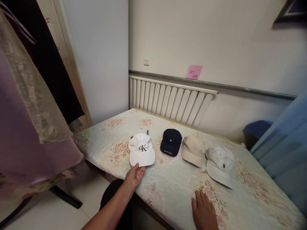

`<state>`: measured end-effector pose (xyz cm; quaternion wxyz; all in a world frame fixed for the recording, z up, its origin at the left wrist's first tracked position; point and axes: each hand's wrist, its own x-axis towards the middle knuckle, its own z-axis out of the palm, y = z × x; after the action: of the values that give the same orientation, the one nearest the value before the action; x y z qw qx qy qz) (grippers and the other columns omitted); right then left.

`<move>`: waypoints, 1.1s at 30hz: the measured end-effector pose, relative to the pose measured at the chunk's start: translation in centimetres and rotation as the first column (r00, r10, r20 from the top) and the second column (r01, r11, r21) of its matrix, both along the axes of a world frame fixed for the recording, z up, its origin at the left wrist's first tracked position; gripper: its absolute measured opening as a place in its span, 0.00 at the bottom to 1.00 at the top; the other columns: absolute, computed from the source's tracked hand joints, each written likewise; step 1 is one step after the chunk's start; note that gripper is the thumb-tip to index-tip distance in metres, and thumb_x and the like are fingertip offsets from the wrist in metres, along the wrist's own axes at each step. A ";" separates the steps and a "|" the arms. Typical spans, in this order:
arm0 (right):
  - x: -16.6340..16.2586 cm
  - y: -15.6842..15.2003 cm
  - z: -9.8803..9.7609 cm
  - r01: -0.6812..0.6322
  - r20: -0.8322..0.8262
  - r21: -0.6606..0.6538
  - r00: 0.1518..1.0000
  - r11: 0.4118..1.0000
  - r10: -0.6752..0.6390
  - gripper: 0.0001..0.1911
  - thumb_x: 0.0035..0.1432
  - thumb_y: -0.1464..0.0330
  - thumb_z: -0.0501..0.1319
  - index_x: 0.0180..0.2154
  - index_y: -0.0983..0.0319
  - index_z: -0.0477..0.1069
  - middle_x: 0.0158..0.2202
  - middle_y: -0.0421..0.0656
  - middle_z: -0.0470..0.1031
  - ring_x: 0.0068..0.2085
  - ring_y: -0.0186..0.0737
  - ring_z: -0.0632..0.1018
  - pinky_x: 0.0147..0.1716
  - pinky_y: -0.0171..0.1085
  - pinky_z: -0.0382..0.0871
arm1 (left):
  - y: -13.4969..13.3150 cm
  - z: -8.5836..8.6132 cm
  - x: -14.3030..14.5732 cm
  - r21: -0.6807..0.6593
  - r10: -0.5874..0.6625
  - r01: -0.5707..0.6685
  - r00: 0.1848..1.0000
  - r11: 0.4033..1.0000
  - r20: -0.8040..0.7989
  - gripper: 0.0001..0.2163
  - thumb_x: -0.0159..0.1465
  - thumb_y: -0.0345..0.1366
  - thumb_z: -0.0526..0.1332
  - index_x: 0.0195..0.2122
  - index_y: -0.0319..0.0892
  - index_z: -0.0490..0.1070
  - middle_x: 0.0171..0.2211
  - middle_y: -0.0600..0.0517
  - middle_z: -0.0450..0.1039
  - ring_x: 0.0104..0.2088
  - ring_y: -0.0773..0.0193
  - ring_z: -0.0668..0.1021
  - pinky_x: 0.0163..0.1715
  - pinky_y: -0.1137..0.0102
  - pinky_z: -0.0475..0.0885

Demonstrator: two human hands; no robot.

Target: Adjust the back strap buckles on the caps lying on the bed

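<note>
My left hand pinches the front edge of the brim of a white baseball cap with dark letters on its front. Thumb on top, fingers beneath, it holds the cap at the near side of the floral bedspread. My right hand lies flat on the bedspread, fingers stretched, touching no cap. To the right of the white cap sit a navy cap, a beige cap and a pale cap with a small dark emblem, their brims towards me.
The floral bedspread covers a bed against the wall. Behind it is a white radiator, with a pink note above. Clothes hang at the left beside a pale cabinet. A blue curtain hangs at the right.
</note>
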<state>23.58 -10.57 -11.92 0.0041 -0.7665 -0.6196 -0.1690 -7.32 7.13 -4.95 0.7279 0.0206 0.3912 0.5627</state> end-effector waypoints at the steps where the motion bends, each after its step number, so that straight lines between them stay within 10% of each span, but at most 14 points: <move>1: 0.0 0.0 0.0 0.001 -0.005 0.005 1.000 1.000 -0.001 0.22 0.59 0.66 0.45 0.47 0.61 0.72 0.58 0.49 0.65 0.59 0.59 0.61 0.52 0.57 0.55 | 0.1 0.1 0.0 0.010 0.000 0.000 1.000 1.000 0.002 0.07 0.58 0.24 0.60 0.37 0.38 0.65 0.29 0.49 0.74 0.28 0.65 0.79 0.29 0.73 0.76; 23: 0.6 0.1 -0.8 -0.006 -0.430 0.277 0.894 0.961 0.129 0.20 0.55 0.61 0.51 0.43 0.63 0.73 0.53 0.54 0.70 0.58 0.58 0.64 0.54 0.56 0.53 | -4.4 4.6 2.6 0.300 -0.243 0.232 0.970 0.925 -0.001 0.13 0.55 0.24 0.63 0.41 0.40 0.67 0.32 0.51 0.75 0.26 0.68 0.77 0.26 0.75 0.74; 26: 0.0 0.3 0.5 0.176 -0.690 0.360 0.711 0.916 0.135 0.24 0.49 0.58 0.56 0.43 0.67 0.72 0.53 0.57 0.69 0.59 0.58 0.62 0.57 0.55 0.48 | -5.9 4.8 3.5 0.314 -0.333 0.322 0.943 0.893 -0.019 0.16 0.55 0.27 0.64 0.44 0.41 0.66 0.35 0.51 0.75 0.28 0.69 0.77 0.26 0.76 0.73; 28: -0.5 0.6 2.3 0.365 -0.889 0.327 0.432 0.872 0.152 0.21 0.43 0.59 0.62 0.37 0.65 0.75 0.51 0.55 0.71 0.59 0.59 0.61 0.59 0.54 0.45 | -7.0 4.8 4.1 0.315 -0.390 0.378 0.920 0.871 -0.027 0.18 0.55 0.28 0.65 0.47 0.42 0.65 0.37 0.50 0.75 0.29 0.69 0.77 0.26 0.76 0.72; 30: -1.1 1.0 4.4 0.507 -0.978 0.156 -0.043 0.848 0.206 0.15 0.36 0.61 0.67 0.30 0.61 0.75 0.44 0.51 0.76 0.59 0.58 0.61 0.59 0.52 0.46 | -8.1 4.7 4.5 0.299 -0.437 0.428 0.898 0.853 -0.038 0.19 0.55 0.29 0.65 0.47 0.41 0.65 0.36 0.49 0.75 0.29 0.69 0.77 0.26 0.76 0.71; 33: -2.4 1.7 7.6 0.469 -0.932 0.123 -0.248 0.875 0.263 0.18 0.41 0.55 0.65 0.31 0.61 0.75 0.36 0.48 0.79 0.50 0.54 0.72 0.50 0.50 0.63 | -9.6 4.5 5.2 0.274 -0.499 0.490 0.866 0.827 -0.042 0.18 0.55 0.30 0.65 0.47 0.41 0.65 0.34 0.50 0.76 0.29 0.68 0.77 0.27 0.76 0.71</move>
<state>21.14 -8.86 -4.34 0.6520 -0.6225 -0.2394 0.3607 -2.15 -2.49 -0.47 0.8446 0.2133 0.2787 0.4043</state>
